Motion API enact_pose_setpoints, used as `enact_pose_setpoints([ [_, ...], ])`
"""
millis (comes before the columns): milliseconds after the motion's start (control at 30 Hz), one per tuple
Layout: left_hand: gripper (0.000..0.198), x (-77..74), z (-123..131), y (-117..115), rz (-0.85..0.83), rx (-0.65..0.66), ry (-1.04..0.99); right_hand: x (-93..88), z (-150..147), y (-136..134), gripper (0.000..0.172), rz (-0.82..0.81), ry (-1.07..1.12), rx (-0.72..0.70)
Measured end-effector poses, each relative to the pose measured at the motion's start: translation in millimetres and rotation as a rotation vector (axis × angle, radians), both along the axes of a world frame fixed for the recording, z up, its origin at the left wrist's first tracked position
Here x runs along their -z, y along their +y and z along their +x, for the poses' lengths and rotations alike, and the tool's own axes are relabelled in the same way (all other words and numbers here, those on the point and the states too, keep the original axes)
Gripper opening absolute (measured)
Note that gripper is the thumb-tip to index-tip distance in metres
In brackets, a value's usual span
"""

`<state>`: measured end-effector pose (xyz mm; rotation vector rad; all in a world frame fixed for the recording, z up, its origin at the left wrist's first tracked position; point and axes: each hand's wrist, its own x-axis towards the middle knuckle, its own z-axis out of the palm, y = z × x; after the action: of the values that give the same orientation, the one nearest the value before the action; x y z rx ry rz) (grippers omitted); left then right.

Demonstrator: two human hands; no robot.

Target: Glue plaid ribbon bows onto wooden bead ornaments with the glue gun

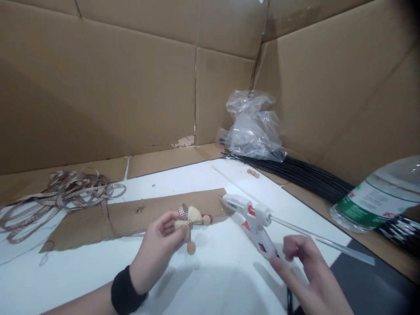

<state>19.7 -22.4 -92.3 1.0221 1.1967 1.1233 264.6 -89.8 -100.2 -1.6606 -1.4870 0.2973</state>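
My left hand is closed in a pinch on a small wooden-bead figure with a checked ribbon bow, held just above the white table. A black band is on that wrist. My right hand hovers with fingers loosely apart beside the handle of a white hot glue gun, which lies on the table with a clear glue stick sticking out of its back. The right hand holds nothing that I can see.
A strip of brown cardboard lies across the table. Checked ribbon is heaped at the left. Black rods, a crumpled plastic bag, loose wooden beads and a plastic bottle lie at the right. Cardboard walls enclose the space.
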Motion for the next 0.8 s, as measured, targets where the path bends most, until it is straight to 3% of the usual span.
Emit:
enact_pose_setpoints([
  [67,0.018,0.6,0.0,-0.1,0.008,-0.006,0.008,-0.9,-0.4,15.4,0.037,-0.129,0.083,0.052],
  [133,0.018,0.6,0.0,-0.8,0.011,-0.008,0.01,-5.6,-5.4,34.1,0.052,-0.242,0.129,-0.052],
  [233,0.019,0.8,-0.1,-2.4,0.024,0.0,0.026,-14.6,-11.1,57.6,0.045,-0.355,0.041,-0.231],
  [300,0.019,1.0,-0.4,-3.1,0.046,0.001,0.043,-20.1,-11.7,64.3,0.04,-0.398,-0.034,-0.259],
  [400,0.018,-0.1,-0.8,-3.7,0.063,0.031,0.063,-26.0,-9.3,55.9,0.038,-0.366,-0.114,-0.217],
  [533,0.018,-4.7,-0.6,-5.1,0.051,0.06,0.078,-26.1,-3.5,23.7,0.031,-0.269,-0.184,-0.117],
  [667,0.017,-7.1,-0.1,-7.4,0.055,0.08,0.098,-23.5,-5.1,4.2,0.024,-0.232,-0.204,-0.343],
  [800,0.017,-6.5,0.2,-9.2,0.067,0.102,0.098,-33.5,-23.3,6.8,0.016,-0.241,-0.07,-0.477],
])
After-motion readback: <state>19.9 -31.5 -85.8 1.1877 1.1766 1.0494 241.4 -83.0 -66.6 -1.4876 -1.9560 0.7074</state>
